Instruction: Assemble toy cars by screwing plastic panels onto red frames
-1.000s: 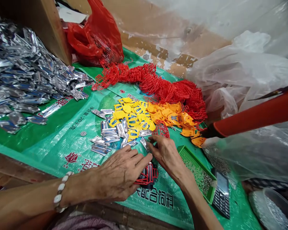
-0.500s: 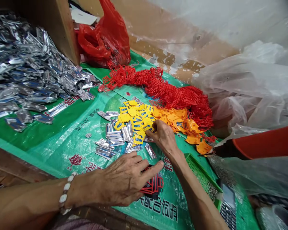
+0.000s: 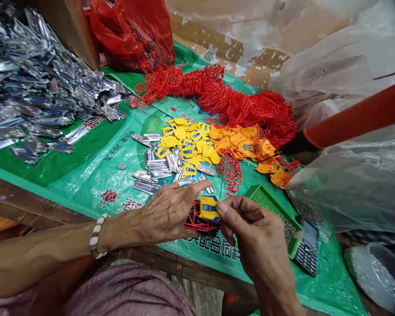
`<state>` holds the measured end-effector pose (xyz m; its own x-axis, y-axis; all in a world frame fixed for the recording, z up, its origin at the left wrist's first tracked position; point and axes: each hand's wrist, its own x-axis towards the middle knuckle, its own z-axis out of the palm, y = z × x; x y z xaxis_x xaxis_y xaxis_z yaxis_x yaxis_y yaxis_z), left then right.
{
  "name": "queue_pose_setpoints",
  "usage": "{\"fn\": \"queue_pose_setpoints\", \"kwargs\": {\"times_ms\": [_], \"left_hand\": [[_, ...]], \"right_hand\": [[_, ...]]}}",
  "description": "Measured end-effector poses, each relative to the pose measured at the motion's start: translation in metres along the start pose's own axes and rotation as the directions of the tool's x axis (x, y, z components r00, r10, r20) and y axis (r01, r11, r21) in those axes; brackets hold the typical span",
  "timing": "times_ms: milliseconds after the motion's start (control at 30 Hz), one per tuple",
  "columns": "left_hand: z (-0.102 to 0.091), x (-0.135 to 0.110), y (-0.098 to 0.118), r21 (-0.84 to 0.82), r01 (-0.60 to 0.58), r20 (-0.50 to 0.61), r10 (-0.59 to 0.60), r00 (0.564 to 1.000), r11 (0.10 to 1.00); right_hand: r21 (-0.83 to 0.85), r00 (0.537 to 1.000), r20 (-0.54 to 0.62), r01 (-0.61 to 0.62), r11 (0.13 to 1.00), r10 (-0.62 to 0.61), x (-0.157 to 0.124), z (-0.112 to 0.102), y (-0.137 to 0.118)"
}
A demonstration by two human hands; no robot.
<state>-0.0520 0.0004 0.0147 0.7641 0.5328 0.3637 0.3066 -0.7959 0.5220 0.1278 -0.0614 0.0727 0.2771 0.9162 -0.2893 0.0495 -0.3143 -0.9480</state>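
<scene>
My right hand [image 3: 250, 219] pinches a yellow plastic panel [image 3: 209, 208] with blue marks between thumb and fingertips. The panel is over the right part of a black piece with a red lattice frame [image 3: 199, 223], which looks like a toy car chassis. My left hand [image 3: 171, 210], with a white beaded bracelet at the wrist, is around the left end of that piece; one digit stretches out above it. Its other fingertips are hidden. Just beyond lie a pile of yellow panels [image 3: 187, 145] and several silver foil-like pieces [image 3: 158, 169].
Orange panels [image 3: 246, 142] and a long heap of red frames [image 3: 230, 103] lie behind. Silver pieces [image 3: 36, 87] pile up at left. A green basket [image 3: 263, 197] of small metal parts, a black keypad device [image 3: 307, 248] and an orange-handled tool [image 3: 355, 116] are at right.
My right hand has come from the yellow pile back toward me with a yellow panel, now over the red-framed piece. The left hand stays at that piece. The view has shifted slightly.
</scene>
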Motion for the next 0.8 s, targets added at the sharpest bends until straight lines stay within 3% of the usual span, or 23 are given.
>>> {"fn": "queue_pose_setpoints", "kwargs": {"times_ms": [200,333,567,800], "left_hand": [[0.008,-0.004,-0.003,-0.052,0.016,-0.068,-0.019,0.997,0.999],[0.004,-0.007,-0.004,-0.036,0.004,-0.028,-0.005,1.000,0.999],[-0.010,-0.008,-0.005,-0.119,0.029,0.069,-0.021,0.997,0.993],[0.000,-0.011,-0.010,-0.313,0.069,-0.027,-0.082,0.996,0.947]], "right_hand": [[0.094,0.995,0.041,-0.095,0.991,0.092,-0.012,0.024,0.011],[0.134,0.997,-0.008,-0.071,0.988,0.073,-0.013,0.016,0.013],[0.057,0.995,-0.071,-0.064,0.996,0.068,-0.011,0.009,0.015],[0.153,0.998,-0.062,-0.022,0.988,0.032,-0.014,0.013,0.016]]}}
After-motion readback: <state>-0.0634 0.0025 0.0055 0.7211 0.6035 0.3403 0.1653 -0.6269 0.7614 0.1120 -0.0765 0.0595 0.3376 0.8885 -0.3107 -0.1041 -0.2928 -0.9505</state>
